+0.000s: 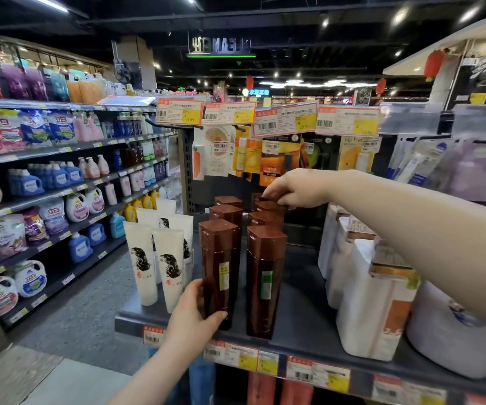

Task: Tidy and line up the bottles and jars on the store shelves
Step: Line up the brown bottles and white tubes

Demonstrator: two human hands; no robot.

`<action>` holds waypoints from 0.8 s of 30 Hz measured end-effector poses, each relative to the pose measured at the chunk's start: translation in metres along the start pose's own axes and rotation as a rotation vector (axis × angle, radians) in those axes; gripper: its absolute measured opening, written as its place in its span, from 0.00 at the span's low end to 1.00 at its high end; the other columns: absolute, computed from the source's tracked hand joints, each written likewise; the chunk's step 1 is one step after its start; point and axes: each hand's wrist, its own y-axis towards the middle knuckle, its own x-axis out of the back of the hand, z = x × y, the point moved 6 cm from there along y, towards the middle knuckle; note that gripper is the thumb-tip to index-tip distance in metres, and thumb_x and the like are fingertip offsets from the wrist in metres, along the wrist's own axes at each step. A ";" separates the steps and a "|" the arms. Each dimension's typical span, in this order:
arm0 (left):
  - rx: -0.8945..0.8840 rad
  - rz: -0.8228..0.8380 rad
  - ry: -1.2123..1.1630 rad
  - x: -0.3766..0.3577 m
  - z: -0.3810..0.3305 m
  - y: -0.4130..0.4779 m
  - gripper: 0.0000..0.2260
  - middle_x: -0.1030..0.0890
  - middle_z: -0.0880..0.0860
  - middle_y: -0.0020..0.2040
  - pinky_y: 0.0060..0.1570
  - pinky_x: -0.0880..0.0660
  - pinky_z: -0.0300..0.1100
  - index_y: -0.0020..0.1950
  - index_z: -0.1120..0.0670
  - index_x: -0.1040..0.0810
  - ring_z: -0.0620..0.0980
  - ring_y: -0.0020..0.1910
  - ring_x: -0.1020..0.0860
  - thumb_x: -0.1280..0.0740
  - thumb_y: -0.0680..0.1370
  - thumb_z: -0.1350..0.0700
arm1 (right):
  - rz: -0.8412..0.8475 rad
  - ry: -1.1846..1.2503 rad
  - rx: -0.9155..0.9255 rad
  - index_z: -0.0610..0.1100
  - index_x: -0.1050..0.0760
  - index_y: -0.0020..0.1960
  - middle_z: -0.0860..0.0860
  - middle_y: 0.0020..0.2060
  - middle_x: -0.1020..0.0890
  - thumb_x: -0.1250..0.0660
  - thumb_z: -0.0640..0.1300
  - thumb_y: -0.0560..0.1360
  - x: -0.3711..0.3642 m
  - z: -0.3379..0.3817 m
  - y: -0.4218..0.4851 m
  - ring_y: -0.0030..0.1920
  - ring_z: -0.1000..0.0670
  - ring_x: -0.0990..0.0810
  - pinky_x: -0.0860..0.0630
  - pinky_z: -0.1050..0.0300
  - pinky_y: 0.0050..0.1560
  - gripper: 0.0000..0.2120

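Two grips on the shelf [303,311]: our left hand [193,311] clasps the front bottle [220,258] at the shelf's edge; our right hand [294,190] pinches the back bottle [268,208] by its cap.

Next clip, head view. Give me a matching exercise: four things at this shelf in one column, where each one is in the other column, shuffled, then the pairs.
Things:
1. left hand
2. right hand
3. white squeeze tubes with a black-haired head print
4. white wrapped packs

Places:
A. right of the tall brown plastic bottles
B. gripping the front bottle of the left brown row
C. holding a cap at the back of the right brown row
D. left of the brown bottles

Pairs: 1-B, 2-C, 3-D, 4-A
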 end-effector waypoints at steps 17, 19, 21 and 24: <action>0.010 -0.287 0.216 0.012 -0.045 -0.055 0.22 0.26 0.49 0.51 0.45 0.32 0.40 0.61 0.51 0.29 0.47 0.47 0.27 0.28 0.70 0.51 | -0.214 -0.007 0.206 0.48 0.28 0.65 0.51 0.60 0.22 0.36 0.47 0.76 0.006 0.026 -0.089 0.58 0.51 0.25 0.30 0.61 0.55 0.17; 0.008 -0.270 0.222 0.006 -0.044 -0.067 0.20 0.26 0.49 0.48 0.44 0.32 0.40 0.60 0.51 0.27 0.46 0.44 0.26 0.28 0.70 0.52 | -0.231 -0.001 0.220 0.48 0.28 0.65 0.51 0.60 0.22 0.36 0.47 0.76 0.002 0.031 -0.106 0.58 0.52 0.25 0.32 0.62 0.54 0.17; -0.006 -0.246 0.199 0.000 -0.043 -0.078 0.18 0.26 0.47 0.44 0.40 0.32 0.38 0.59 0.51 0.26 0.43 0.40 0.26 0.28 0.71 0.52 | -0.247 0.006 0.230 0.48 0.28 0.65 0.51 0.60 0.22 0.36 0.47 0.76 -0.002 0.036 -0.125 0.58 0.52 0.25 0.33 0.63 0.53 0.17; -0.018 -0.194 0.164 -0.008 -0.044 -0.090 0.16 0.25 0.48 0.44 0.36 0.33 0.33 0.57 0.51 0.25 0.41 0.39 0.26 0.28 0.70 0.53 | -0.261 0.019 0.218 0.50 0.28 0.64 0.52 0.59 0.22 0.37 0.48 0.77 -0.008 0.042 -0.153 0.55 0.56 0.25 0.34 0.70 0.48 0.16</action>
